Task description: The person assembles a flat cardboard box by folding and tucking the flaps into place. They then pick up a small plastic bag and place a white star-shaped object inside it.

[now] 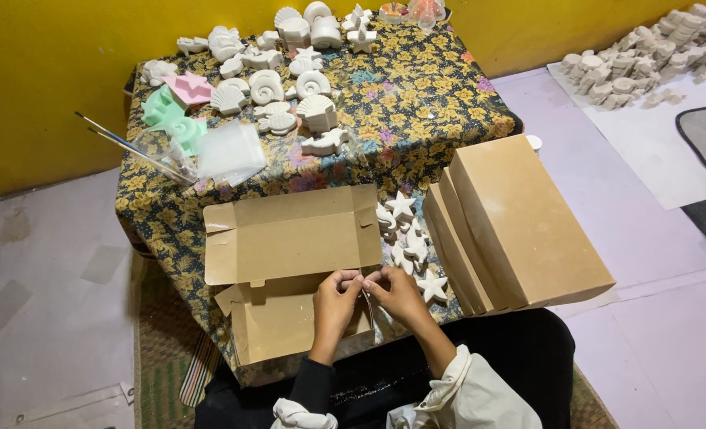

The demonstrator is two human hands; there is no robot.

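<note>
Floral table [448, 87]: hands over box [289, 238] (open).

An open box [289, 262] lies on the table [416, 95], stars [407, 238] right of it, stacked boxes [520, 222] further right, shells [289, 87] behind.
</note>
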